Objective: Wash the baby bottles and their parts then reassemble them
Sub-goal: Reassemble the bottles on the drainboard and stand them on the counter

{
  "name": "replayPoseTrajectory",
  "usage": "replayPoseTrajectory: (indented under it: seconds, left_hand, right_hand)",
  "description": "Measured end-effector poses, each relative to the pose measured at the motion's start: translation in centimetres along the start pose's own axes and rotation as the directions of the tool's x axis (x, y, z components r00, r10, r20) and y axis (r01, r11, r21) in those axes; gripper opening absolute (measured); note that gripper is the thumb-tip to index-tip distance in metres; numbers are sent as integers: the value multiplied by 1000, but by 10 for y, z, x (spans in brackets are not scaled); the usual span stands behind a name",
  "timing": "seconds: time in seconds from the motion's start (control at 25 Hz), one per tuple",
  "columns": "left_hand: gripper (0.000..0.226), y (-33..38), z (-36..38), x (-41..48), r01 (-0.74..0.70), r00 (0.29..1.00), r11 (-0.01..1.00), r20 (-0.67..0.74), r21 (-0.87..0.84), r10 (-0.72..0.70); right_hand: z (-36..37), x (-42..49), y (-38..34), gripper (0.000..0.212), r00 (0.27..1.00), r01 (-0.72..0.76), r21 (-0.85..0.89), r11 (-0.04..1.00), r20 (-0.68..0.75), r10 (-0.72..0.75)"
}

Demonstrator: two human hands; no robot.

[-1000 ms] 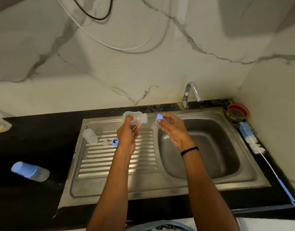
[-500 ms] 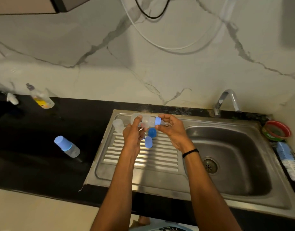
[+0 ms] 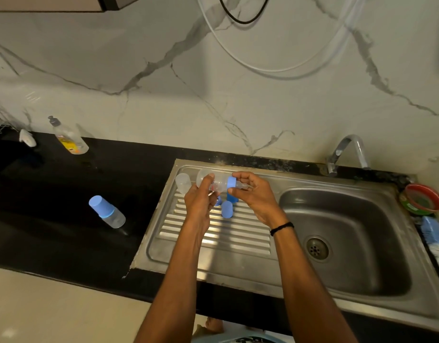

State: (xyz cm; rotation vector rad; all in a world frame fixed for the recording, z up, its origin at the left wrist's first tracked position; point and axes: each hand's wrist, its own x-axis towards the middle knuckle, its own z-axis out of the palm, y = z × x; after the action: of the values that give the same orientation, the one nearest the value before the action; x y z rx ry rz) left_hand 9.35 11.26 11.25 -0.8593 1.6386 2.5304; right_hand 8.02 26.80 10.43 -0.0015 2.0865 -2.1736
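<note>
So the left hand grips the clear baby bottle near its base and the right hand pinches its blue collar, above the drainboard by its far edge. Open ribbed steel runs to the near edge. A capped bottle sits on the black counter beyond the drainboard's left edge.

Bottle above the drainboard, centre; basin right, tap behind it; second bottle on counter, left.

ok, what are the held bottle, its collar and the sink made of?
Held bottle: likely plastic, glossy, cloudy see-through walls. Collar: probably plastic, opaque matte blue. Sink: stainless steel by its look, brushed grey with soft glare on the ribs.
</note>
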Motion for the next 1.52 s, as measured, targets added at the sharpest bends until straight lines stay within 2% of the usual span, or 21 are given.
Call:
replayPoseTrajectory:
  seconds: [0.08, 0.24, 0.36, 0.48, 0.64, 0.76, 0.88, 1.04, 1.12, 1.2, 1.28, 1.36, 1.44, 1.52]
  left_hand:
    - [20, -1, -2, 2, 0, 1000, 1000, 27, -3, 1]
    - [20, -4, -4, 6, -7, 1000, 1000, 25, -22, 7]
    - [33, -6, -4, 10, 2, 1000, 999, 31, -34, -1]
    - [29, -6, -3, 12, 15, 1000, 1000, 7, 11, -15]
    - [23, -3, -9, 19, 1, 999, 999, 37, 49, -3]
    - [33, -2, -13, 21, -13, 998, 999, 62, 47, 10]
    - [31, -1, -15, 22, -25, 993, 998, 118, 57, 18]
    - [27, 4, -21, 22, 23, 977, 998, 212, 59, -35]
    - [31, 7, -20, 19, 72, 975, 996, 205, 58, -82]
    - [41, 8, -20, 19, 56, 980, 996, 186, 71, -68]
    - [42, 8, -25, 23, 22, 969, 997, 243, 68, -38]
    - [41, 11, -32, 25, 14, 943, 999, 332, 47, -29]
    - [39, 13, -36, 27, 45, 931, 997, 361, 58, -63]
    - [35, 17, -35, 21, 79, 941, 991, 319, 110, -110]
  right_hand:
    - [2, -1, -2, 31, 998, -67, 55, 996, -8, 67]
    - [-4, 0, -1, 47, 987, -146, 55, 988, 74, 141]
    - [-7, 2, 2, 50, 993, -53, 22, 998, 103, 51]
    - [-5, 5, 0, 51, 999, -13, -36, 999, 31, 14]
    - [-7, 11, 7, 50, 997, 16, -49, 999, 76, -13]
    - [-7, 14, 11, 47, 996, -4, -27, 1000, 92, 6]
    - [-5, 13, 8, 32, 992, -90, 2, 996, 90, 89]
    - [-5, 14, 5, 37, 976, -153, -89, 984, 145, 165]
    - [-4, 16, 7, 36, 979, -98, -84, 992, 173, 111]
    - [-2, 18, 7, 38, 988, -38, -147, 988, 143, 59]
    - [2, 16, 4, 30, 991, -82, -143, 986, 94, 96]
    - [3, 14, 3, 39, 987, -145, -104, 984, 61, 151]
    - [2, 13, 2, 34, 984, -130, -101, 986, 111, 141]
    - [1, 14, 3, 31, 980, -85, -74, 994, 172, 97]
